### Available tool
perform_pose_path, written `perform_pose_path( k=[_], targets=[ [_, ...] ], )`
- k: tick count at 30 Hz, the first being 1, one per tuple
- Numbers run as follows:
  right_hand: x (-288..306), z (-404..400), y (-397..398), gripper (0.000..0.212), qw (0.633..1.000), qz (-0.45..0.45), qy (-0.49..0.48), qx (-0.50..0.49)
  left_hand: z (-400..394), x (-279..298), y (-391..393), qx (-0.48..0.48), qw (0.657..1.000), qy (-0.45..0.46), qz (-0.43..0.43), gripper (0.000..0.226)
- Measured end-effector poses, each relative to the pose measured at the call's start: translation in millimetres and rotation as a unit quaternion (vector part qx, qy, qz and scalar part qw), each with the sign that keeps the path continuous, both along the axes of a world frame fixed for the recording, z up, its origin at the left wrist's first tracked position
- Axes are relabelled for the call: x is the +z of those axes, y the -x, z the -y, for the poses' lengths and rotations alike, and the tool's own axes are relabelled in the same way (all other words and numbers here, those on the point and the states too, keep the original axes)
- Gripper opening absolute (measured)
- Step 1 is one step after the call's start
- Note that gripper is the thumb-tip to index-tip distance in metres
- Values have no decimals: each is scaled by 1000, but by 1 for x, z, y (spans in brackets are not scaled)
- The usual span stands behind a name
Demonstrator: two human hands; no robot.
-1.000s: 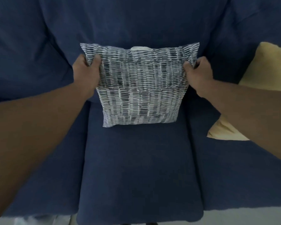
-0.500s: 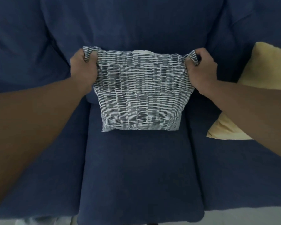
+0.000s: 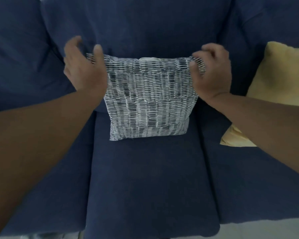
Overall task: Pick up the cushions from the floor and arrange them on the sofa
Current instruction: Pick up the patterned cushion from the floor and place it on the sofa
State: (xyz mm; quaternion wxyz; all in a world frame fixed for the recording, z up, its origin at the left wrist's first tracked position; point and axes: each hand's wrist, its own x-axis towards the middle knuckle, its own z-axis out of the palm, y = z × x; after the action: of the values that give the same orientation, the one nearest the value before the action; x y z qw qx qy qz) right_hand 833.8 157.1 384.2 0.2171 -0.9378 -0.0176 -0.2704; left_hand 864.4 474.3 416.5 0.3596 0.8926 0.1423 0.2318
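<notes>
A grey-and-white patterned cushion (image 3: 148, 100) stands upright on the middle seat of the dark blue sofa (image 3: 150, 178), leaning on the backrest. My left hand (image 3: 84, 71) lies against the cushion's upper left corner with its fingers spread and blurred; the corner's fabric shows between thumb and fingers. My right hand (image 3: 212, 73) is curled around the upper right corner and pinches the fabric. A yellow cushion (image 3: 280, 76) rests on the right seat against the backrest, partly hidden behind my right forearm.
The sofa fills nearly the whole view, with seams between its three seat cushions. A thin strip of pale floor (image 3: 266, 228) shows along the bottom edge.
My left hand has opened from its grip on the left corner, fingers spreading upward. The cushion has settled lower against the backrest. My right hand keeps its hold.
</notes>
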Motion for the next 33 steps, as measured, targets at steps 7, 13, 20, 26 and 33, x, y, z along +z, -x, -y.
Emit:
perform_pose_path(
  k=[7,13,20,26,33],
  targets=[
    [8,-39,14,60,939,-259,162,159,46,-14,25,-421,808,-351,-217,63],
    [27,8,-8,69,892,-416,175,36,0,11,-6,-299,775,-447,-331,70],
    [10,9,50,72,890,-439,122,-21,-63,-12,72,-219,852,-378,-289,76],
    [-22,-38,112,40,829,-537,154,19,-101,-57,182,-241,822,-230,-463,68],
    [-38,-184,152,63,795,-555,191,152,-129,-78,300,-199,793,-64,-571,63]
  ],
)
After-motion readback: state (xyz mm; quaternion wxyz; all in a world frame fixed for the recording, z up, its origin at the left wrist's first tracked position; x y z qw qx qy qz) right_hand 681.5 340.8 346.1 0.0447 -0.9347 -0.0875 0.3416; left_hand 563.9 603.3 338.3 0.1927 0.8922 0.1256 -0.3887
